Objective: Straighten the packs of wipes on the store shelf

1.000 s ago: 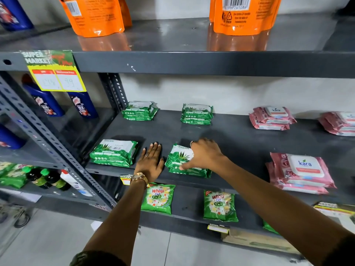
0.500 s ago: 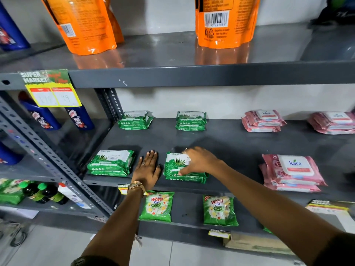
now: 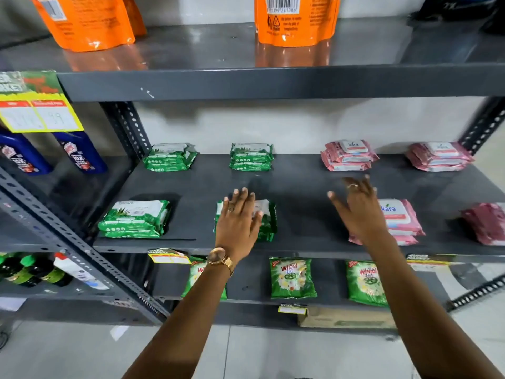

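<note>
While the left hand (image 3: 238, 225) is lying flat and spread on the centre green pack (image 3: 266, 220), the right hand (image 3: 360, 212), fingers wide, is hovering empty; soft, light packs probably square best from the edges.

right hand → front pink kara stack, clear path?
Probably yes. The right hand is open, fingers spread, already overlapping the left edge of the kara stack. Nothing lies between them; whether it touches yet is unclear. The left hand is off over the green pack.
</note>
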A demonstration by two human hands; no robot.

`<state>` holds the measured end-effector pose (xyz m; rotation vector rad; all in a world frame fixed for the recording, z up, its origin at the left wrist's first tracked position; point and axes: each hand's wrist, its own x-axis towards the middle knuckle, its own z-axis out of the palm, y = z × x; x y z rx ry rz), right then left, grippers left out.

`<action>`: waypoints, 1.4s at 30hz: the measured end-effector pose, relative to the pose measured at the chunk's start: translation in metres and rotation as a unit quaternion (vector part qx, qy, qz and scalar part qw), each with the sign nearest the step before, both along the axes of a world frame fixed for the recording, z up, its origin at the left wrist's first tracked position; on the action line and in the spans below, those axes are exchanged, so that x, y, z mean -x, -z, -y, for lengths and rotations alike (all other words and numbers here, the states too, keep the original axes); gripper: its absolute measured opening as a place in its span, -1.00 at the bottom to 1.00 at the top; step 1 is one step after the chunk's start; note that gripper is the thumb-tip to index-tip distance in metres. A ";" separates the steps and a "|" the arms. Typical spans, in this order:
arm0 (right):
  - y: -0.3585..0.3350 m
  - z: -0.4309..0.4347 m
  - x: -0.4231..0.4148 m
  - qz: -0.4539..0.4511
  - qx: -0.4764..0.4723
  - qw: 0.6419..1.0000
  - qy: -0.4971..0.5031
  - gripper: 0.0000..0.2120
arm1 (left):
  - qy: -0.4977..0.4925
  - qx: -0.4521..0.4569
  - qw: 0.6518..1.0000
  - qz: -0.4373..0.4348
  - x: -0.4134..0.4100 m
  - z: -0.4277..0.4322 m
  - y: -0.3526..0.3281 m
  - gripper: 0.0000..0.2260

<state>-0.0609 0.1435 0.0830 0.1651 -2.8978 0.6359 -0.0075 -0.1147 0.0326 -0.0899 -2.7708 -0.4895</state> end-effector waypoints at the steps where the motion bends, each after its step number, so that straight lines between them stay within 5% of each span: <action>1: 0.002 -0.014 0.000 -0.006 -0.011 1.000 0.028 -0.42 | 0.000 0.023 1.000 0.012 0.000 -0.005 0.005 -0.52; 7: 0.023 -0.065 -0.009 0.086 -0.059 0.988 0.114 -0.38 | -0.005 0.090 0.996 0.013 0.002 -0.007 0.019 -0.48; 19: 0.048 -0.065 -0.015 0.029 -0.109 0.988 0.109 -0.39 | -0.037 0.102 0.994 0.031 -0.002 -0.014 0.023 -0.49; 32: 0.039 -0.064 -0.019 0.077 -0.099 0.987 0.103 -0.39 | -0.026 0.102 0.986 0.133 -0.003 -0.014 0.006 -0.50; 36: 0.037 -0.067 -0.021 0.085 -0.094 0.988 0.089 -0.37 | -0.020 0.041 0.985 0.164 -0.003 -0.014 -0.007 -0.41; 42: 0.032 -0.073 -0.023 0.056 -0.120 0.989 0.071 -0.32 | 0.012 0.038 0.993 0.107 -0.012 -0.017 -0.023 -0.30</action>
